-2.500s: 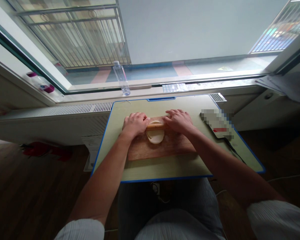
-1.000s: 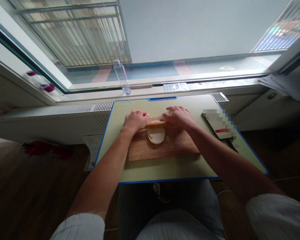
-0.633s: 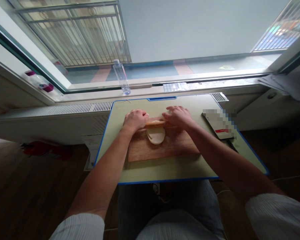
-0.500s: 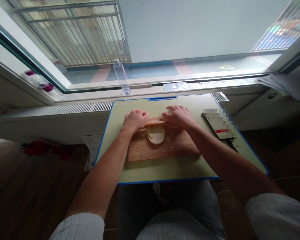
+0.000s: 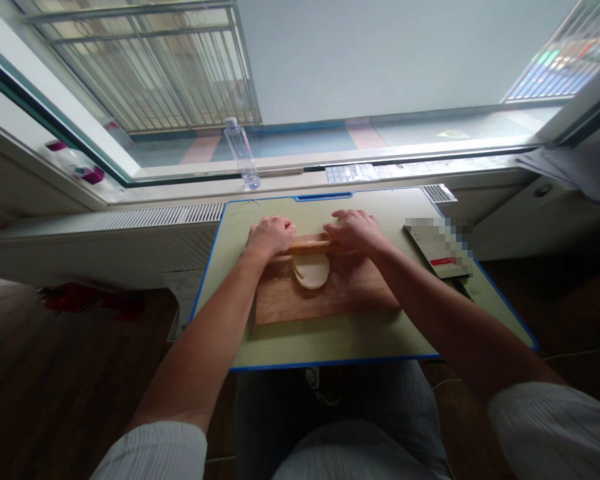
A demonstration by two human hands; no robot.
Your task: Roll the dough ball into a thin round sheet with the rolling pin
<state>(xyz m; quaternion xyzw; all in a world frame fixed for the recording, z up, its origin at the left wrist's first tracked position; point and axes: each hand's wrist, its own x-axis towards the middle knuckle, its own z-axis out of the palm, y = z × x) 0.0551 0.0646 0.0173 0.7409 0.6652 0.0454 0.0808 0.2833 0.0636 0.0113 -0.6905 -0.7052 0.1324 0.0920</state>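
Observation:
A wooden rolling pin (image 5: 312,247) lies crosswise over the far edge of a pale, flat round of dough (image 5: 311,272). The dough rests on a wooden board (image 5: 330,303), with a curved fold or crease at its left side. My left hand (image 5: 272,235) is closed over the pin's left end, fingers curled. On the right end presses my right hand (image 5: 355,230), its fingers bent over the pin and reaching past it. Both hands cover the pin's ends.
The board sits on a small blue-edged table (image 5: 290,350). A phone-like flat object (image 5: 440,250), partly pixelated, lies at the table's right. On the windowsill stand a clear bottle (image 5: 243,157) and a purple-capped bottle (image 5: 77,167). A radiator (image 5: 180,213) runs behind.
The hands and rolling pin have shifted very slightly away from me over the dough. The rest looks the same apart from a small camera shift.

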